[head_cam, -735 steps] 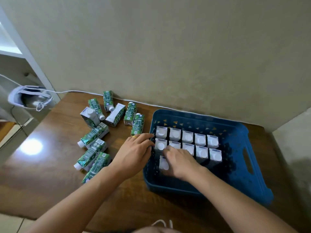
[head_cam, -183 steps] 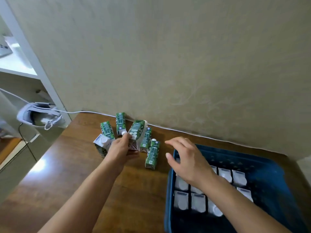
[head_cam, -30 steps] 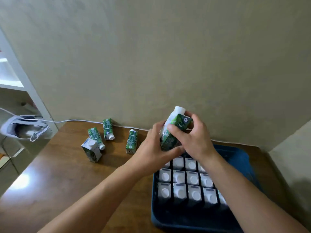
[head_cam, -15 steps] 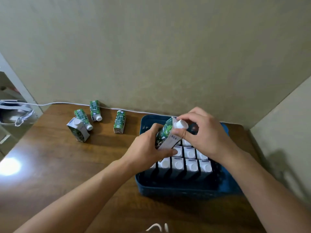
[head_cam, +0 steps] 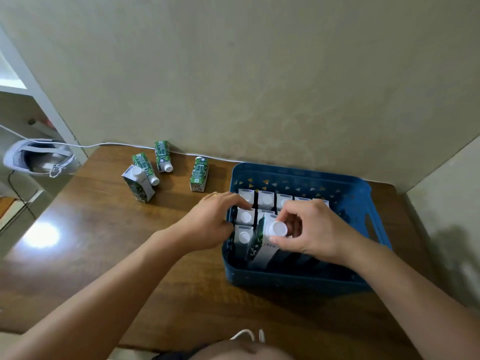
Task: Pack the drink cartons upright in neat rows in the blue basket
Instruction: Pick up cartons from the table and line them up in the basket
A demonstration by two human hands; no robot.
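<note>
Blue plastic basket (head_cam: 345, 280) with small triangular cut-outs is sitting on the brown wooden tabletop (head_cam: 109, 242), close to the beige wall, and white-capped drink cartons are standing upright in rows inside it. The right hand (head_cam: 309, 232) is pinching the round white cap of a green-and-white drink carton (head_cam: 262, 245), thumb below and fingertips (head_cam: 281, 218) curling over the top, so this grip is closing round the carton's neck. That carton is leaning, its base down in the basket's near row and its top tilting toward the person, beside a standing carton (head_cam: 244, 236) at the left wall. The left hand (head_cam: 210, 222) is lying over the basket's left rim with fingers nearly straight, reaching onto the tops of the packed cartons; its grip is loose and holding nothing. Four more green cartons are waiting on the tabletop to the left of the basket: one upright carton (head_cam: 137, 184), and three lying flat near the wall (head_cam: 162, 155) (head_cam: 144, 166) (head_cam: 199, 174). A white cable (head_cam: 117, 144) is running along the wall's foot.
</note>
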